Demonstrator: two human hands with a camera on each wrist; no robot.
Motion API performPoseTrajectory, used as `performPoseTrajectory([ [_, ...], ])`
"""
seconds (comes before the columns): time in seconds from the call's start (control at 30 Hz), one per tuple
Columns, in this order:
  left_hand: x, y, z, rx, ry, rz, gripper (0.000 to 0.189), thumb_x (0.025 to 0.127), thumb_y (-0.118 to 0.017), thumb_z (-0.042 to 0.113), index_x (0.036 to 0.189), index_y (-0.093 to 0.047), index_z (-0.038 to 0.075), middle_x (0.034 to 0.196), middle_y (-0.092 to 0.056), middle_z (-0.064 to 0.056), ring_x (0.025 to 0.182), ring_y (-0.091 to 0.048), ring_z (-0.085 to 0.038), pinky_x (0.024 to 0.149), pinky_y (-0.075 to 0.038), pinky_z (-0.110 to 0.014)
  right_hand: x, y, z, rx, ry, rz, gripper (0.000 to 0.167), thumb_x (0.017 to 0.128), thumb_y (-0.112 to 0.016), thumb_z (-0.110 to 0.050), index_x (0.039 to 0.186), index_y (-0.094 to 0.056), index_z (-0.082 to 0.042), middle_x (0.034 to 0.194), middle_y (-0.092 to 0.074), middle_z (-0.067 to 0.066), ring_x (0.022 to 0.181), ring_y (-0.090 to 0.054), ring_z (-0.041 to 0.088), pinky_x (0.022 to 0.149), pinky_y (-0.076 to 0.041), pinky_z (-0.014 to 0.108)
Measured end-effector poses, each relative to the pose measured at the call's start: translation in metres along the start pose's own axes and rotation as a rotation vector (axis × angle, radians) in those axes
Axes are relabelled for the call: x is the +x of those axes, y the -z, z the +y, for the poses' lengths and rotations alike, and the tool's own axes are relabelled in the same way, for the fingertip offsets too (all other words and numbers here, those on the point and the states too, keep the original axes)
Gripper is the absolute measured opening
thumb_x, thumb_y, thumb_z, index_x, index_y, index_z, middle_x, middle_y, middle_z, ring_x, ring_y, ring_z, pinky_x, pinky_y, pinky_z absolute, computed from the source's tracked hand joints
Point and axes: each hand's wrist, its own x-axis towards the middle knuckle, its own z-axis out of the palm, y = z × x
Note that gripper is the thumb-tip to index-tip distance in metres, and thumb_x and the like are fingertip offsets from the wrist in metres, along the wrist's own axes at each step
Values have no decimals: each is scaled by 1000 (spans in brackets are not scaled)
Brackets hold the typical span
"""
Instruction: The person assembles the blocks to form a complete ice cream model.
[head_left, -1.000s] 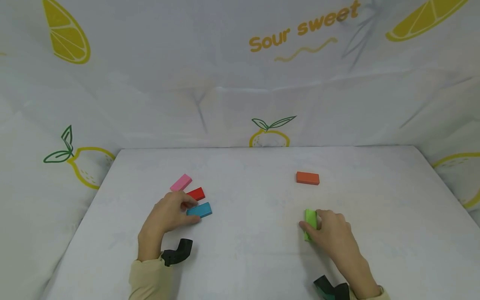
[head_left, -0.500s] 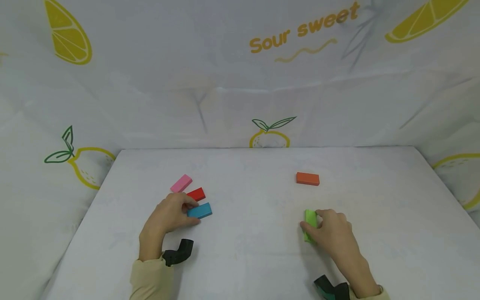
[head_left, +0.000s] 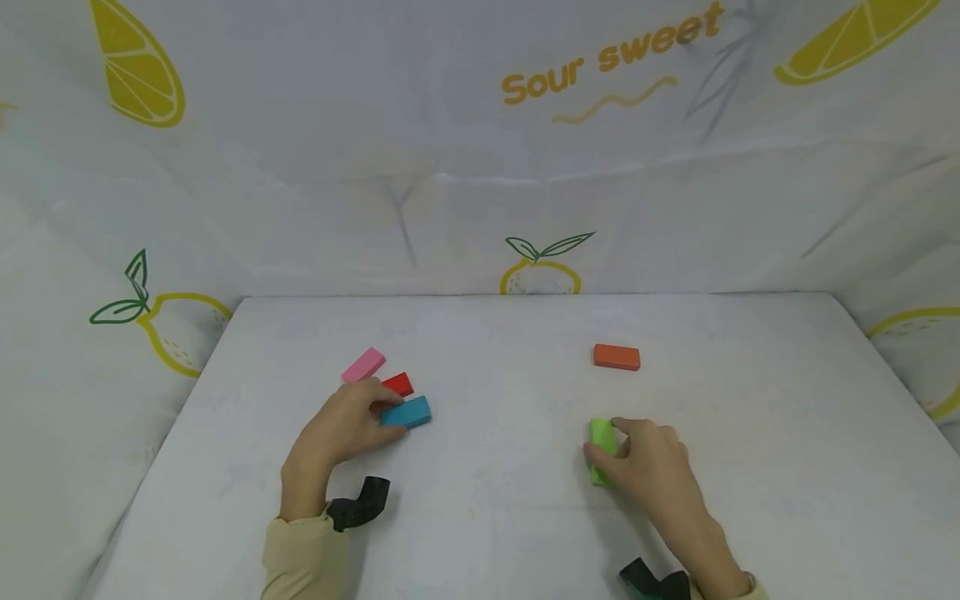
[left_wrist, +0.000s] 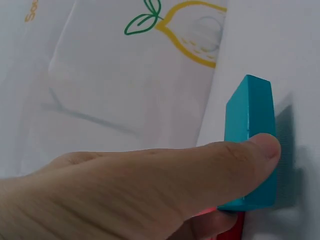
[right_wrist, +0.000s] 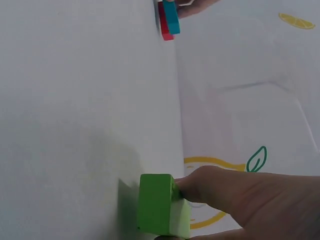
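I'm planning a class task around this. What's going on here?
At a white table, someone's left grip pinches a blue rectangular block and the right grip a green rectangular block. A red block and a pink block lie just beyond the left grip, and an orange block lies farther back than the green one.

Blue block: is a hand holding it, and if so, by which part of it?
Yes: the left hand pinches the blue block across its long sides, thumb on the near one; the far contact is mostly hidden.
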Motion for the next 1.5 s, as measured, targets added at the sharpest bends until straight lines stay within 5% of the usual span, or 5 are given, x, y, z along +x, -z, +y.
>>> performPoseTrajectory([
  [0.2,5,-5,7,22,-81,73,30,83,-83,12,111,-76,5,92,-65,-1,84,-55,-14,76,-49,-25,-4,-9,-8,19,20,-9,50,81,-76,-21,121,-69,9,53,-52,-2,51,-44,10,47,-34,22],
  [0.33,9,-12,15,24,-113,100,33,84,-83,12,115,-75,3,96,-67,-3,88,-58,-15,80,-53,-28,-7,-18,-13,19,47,-23,52,82,-78,-23,122,-69,9,53,-51,-3,50,-43,10,46,-33,22],
  [0.53,16,-24,27,11,-134,112,36,85,-82,13,118,-75,3,106,-70,-4,95,-64,-16,87,-57,-35,-12,-26,-23,43,58,-44,50,83,-80,-21,122,-70,8,52,-50,-3,50,-45,10,46,-35,21],
  [1.2,25,-51,55,12,-273,181,38,82,-85,16,117,-76,5,107,-70,-5,98,-66,-18,90,-59,-32,-19,-43,-42,28,60,-57,50,81,-84,-25,121,-72,3,53,-49,-4,55,-45,10,49,-33,19],
  [1.5,27,-58,62,13,-298,148,36,84,-85,20,117,-76,8,106,-70,-3,96,-64,-15,89,-60,-31,-22,-52,-47,48,78,-33,52,79,-87,-27,119,-73,3,53,-49,-5,53,-43,8,48,-33,18],
])
